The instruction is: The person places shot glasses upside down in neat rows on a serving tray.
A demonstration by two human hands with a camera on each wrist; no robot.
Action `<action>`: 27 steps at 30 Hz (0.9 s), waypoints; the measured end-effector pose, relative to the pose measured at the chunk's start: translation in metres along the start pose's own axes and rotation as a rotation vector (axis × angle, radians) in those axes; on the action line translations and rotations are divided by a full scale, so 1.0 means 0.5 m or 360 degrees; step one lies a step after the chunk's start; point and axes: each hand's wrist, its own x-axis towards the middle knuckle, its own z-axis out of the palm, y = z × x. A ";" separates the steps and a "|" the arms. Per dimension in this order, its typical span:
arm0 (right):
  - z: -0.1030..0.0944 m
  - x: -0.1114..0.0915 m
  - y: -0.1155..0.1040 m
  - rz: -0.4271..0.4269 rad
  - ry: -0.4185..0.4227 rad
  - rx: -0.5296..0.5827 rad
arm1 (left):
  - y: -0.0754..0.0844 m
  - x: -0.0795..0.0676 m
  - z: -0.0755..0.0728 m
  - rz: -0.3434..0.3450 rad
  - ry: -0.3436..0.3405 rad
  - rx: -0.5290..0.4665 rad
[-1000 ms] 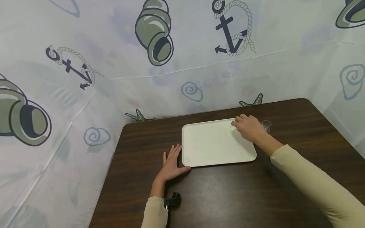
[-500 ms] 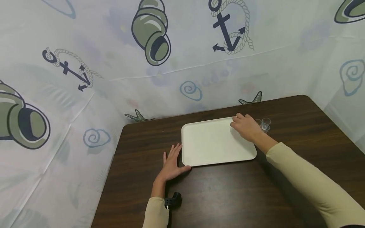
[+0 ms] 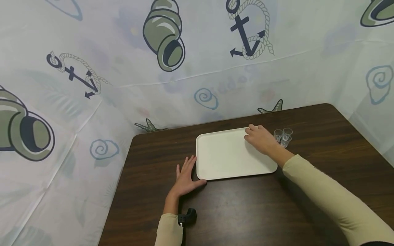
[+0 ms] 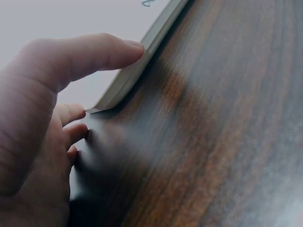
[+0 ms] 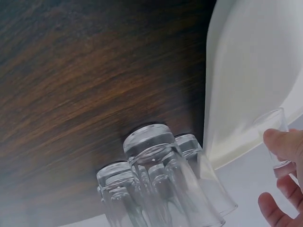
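Note:
My right hand point(image 3: 260, 139) is over the far right part of a cream-white tray point(image 3: 224, 155). Between its thumb and fingers it pinches a small clear shot glass point(image 5: 279, 122), seen in the right wrist view but hidden by the hand in the head view. My left hand point(image 3: 184, 181) lies spread at the tray's near left corner. Its thumb point(image 4: 113, 52) rests along the near rim, and the other fingertips reach the left side. Just right of the tray, several more shot glasses point(image 5: 156, 156) stand close together on the table.
The dark wood-grain table point(image 3: 246, 212) has rounded far corners. A pale cloth point(image 3: 123, 41) printed with shells and anchors hangs behind and at both sides. A black camera mount point(image 3: 188, 216) sits on the left wrist.
My right hand has moved a little left over the tray with the shot glass, and the standing glasses show more fully. The left hand and tray stay in place.

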 end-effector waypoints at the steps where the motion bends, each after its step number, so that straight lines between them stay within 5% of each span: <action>1: 0.000 0.001 -0.001 -0.0003 0.0003 -0.0005 | -0.001 0.000 0.000 0.0001 0.0001 0.0001; 27: -0.003 -0.004 -0.019 -0.0013 0.0071 0.0026 | 0.000 0.000 -0.001 -0.0017 0.0000 -0.0001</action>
